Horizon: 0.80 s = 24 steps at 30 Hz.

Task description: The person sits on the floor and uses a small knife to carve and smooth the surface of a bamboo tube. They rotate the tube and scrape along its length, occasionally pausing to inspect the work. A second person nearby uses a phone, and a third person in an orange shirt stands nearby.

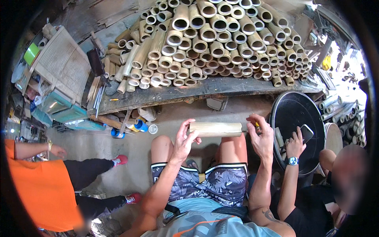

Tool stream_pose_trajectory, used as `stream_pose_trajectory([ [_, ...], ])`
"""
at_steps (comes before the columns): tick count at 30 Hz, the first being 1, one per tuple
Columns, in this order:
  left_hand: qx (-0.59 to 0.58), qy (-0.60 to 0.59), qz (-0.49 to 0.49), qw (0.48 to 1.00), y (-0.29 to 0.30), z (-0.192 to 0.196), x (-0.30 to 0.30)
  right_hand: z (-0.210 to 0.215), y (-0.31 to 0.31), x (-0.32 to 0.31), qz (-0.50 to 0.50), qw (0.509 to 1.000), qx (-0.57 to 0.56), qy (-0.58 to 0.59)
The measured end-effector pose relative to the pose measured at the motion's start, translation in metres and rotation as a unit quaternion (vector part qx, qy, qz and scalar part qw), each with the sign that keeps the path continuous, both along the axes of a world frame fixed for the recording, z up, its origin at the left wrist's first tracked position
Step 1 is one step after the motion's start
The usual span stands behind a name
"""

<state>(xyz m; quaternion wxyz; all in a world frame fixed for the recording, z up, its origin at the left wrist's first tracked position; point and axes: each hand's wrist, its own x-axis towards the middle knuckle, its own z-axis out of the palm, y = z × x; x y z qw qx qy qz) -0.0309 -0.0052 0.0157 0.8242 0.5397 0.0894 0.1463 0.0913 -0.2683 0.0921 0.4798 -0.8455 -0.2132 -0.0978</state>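
- Pale cylindrical bamboo tube (216, 129) lies level between the hands in the head view, left hand (182, 140) clamped on its left end.
- Right hand (260, 136), near the other end, pinches a small yellow object (257, 126), kind unclear.
- Probably a steadying step; next calls for firm left grip.
- Tube shows no readable writing.

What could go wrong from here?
The bamboo tube might slip: the left hand grips one end, while whether the right hand supports the other is unclear. The piled round tubes on the bench could roll down if knocked.
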Motion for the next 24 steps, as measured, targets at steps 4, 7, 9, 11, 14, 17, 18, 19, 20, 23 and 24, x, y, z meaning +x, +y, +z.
stream_pose_trajectory([
  [4, 0.093, 0.022, -0.054, 0.994, -0.015, -0.003, 0.010, -0.004, -0.014, -0.001, 0.051, 0.994, -0.053, 0.076],
  [7, 0.090, 0.012, -0.058, 0.994, -0.016, -0.005, 0.011, -0.011, -0.015, -0.002, 0.052, 0.992, -0.075, 0.088],
  [9, 0.097, 0.026, -0.059, 0.993, -0.014, -0.005, 0.012, -0.014, -0.015, -0.003, 0.053, 0.991, -0.072, 0.102],
  [11, 0.093, 0.021, -0.066, 0.993, -0.014, -0.004, 0.012, -0.015, -0.018, -0.003, 0.046, 0.989, -0.084, 0.117],
  [14, 0.090, 0.031, -0.067, 0.993, -0.012, -0.004, 0.013, -0.015, -0.019, -0.002, 0.052, 0.989, -0.071, 0.116],
  [17, 0.075, 0.044, -0.072, 0.994, -0.011, -0.005, 0.016, -0.015, -0.022, -0.001, 0.056, 0.988, -0.077, 0.118],
  [18, 0.076, 0.032, -0.072, 0.994, -0.012, -0.006, 0.017, -0.016, -0.023, -0.001, 0.054, 0.988, -0.077, 0.120],
  [19, 0.076, 0.036, -0.072, 0.994, -0.012, -0.006, 0.018, -0.016, -0.025, -0.001, 0.047, 0.988, -0.078, 0.123],
  [20, 0.076, 0.042, -0.071, 0.994, -0.011, -0.007, 0.019, -0.017, -0.026, 0.000, 0.050, 0.990, -0.067, 0.110],
  [23, 0.071, 0.035, -0.067, 0.995, -0.011, -0.007, 0.023, -0.019, -0.031, 0.001, 0.054, 0.987, -0.086, 0.124],
  [24, 0.064, 0.055, -0.062, 0.995, -0.011, -0.006, 0.024, -0.019, -0.033, 0.002, 0.055, 0.987, -0.088, 0.124],
])
